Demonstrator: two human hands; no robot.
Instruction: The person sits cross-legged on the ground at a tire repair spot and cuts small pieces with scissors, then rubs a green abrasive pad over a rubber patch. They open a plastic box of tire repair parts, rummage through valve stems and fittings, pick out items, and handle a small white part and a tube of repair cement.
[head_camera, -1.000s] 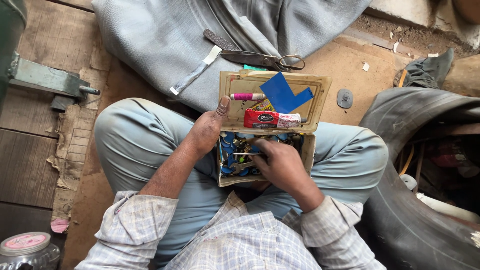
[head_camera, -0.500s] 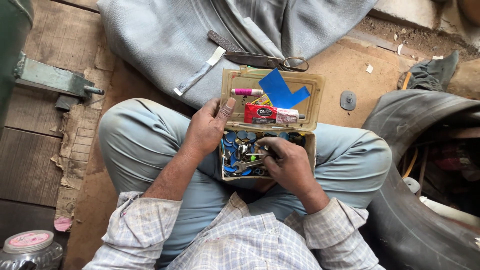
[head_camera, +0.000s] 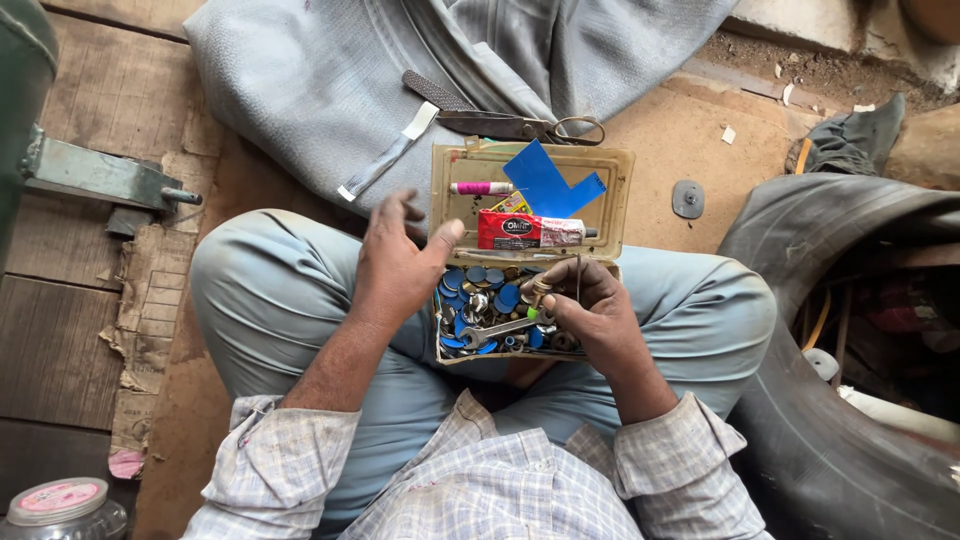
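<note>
- We see an open tan plastic box (head_camera: 612, 170) resting on the lap of the seated person, its lid tipped back toward the grey rubber sheet (head_camera: 330, 80) on the floor.
- Our left hand (head_camera: 400, 265) hovers at the box's left edge, fingers spread and apart, thumb touching the rim, clasping nothing.
- Our right hand (head_camera: 590, 315) sits at the tray's right side, its grip pinched together on a thin metal pin (head_camera: 577, 280) that stands upright.
- The lower tray holds blue caps (head_camera: 480, 290), small metal parts and a little spanner (head_camera: 497, 331).
- In the lid lie a red glue tube (head_camera: 525, 230), a pink-banded pen (head_camera: 482, 187) and a blue patch (head_camera: 548, 180).
- Scissors (head_camera: 520, 126) lie on the rubber sheet just beyond the lid.
- A black tyre tube (head_camera: 830, 450) curves at the right, a jar (head_camera: 62, 505) stands lower left.
</note>
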